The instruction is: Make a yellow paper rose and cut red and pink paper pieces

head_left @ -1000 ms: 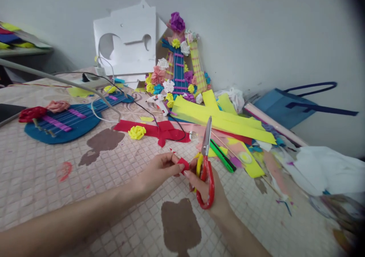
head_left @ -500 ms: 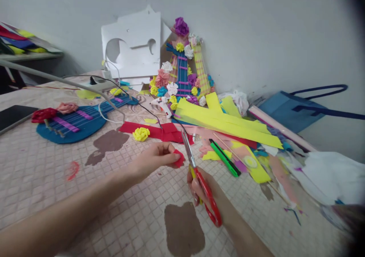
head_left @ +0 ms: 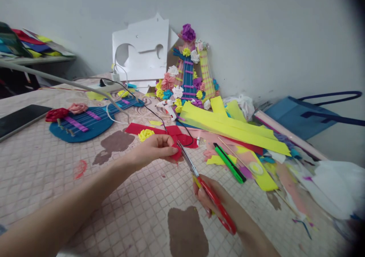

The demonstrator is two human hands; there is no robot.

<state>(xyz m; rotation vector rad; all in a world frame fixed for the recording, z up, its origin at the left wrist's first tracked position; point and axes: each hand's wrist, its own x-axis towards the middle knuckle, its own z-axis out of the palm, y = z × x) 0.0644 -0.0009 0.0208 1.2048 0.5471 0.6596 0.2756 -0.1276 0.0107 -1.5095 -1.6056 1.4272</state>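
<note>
My left hand (head_left: 155, 147) is closed in a pinch on a small red felt piece (head_left: 176, 153) just above the table. My right hand (head_left: 219, 202) grips red-handled scissors (head_left: 209, 190); their blades point up-left and their tips meet the red piece. Right behind the hands lie a red felt strip (head_left: 159, 130) and a yellow felt rose (head_left: 145, 134).
A blue felt guitar (head_left: 85, 122) with flowers lies at the left, a dark tablet (head_left: 19, 118) beyond it. Yellow felt strips (head_left: 228, 124), a green marker (head_left: 229, 168), a glue gun (head_left: 168, 107), a flower-covered model (head_left: 188, 74), white cardboard (head_left: 139, 53) and a blue bag (head_left: 308, 116) crowd the back and right.
The scissors swung from upright to tilted up-left, and their tips reached the red piece. My right hand dropped lower and nearer. The view shifted left.
</note>
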